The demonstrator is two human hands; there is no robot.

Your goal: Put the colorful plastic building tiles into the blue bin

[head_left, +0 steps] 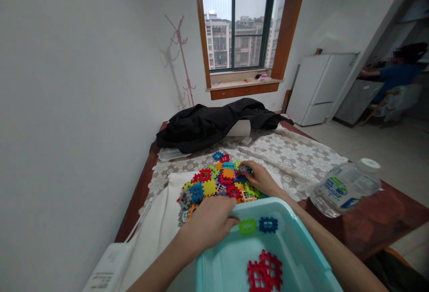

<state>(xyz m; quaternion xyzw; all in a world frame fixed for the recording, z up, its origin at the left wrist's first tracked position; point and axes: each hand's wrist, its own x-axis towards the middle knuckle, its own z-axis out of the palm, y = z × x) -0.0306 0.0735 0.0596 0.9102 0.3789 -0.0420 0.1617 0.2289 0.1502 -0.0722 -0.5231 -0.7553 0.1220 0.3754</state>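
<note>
A pile of colourful interlocking plastic tiles [217, 181] lies on a white cloth on the table. My right hand [259, 177] rests at the pile's right side, fingers curled on a small grey tile. My left hand [209, 223] is closed over the near rim of a light blue plastic bin [295, 238], its fingertips right beside a green tile [247, 226]. A blue tile [268, 224] and a red tile [264, 272] lie inside the bin.
A clear water bottle [346, 187] lies on the brown table at right. A black jacket [214, 122] is heaped at the table's far end. A white wall runs along the left. A person in blue sits far right by a white fridge [318, 86].
</note>
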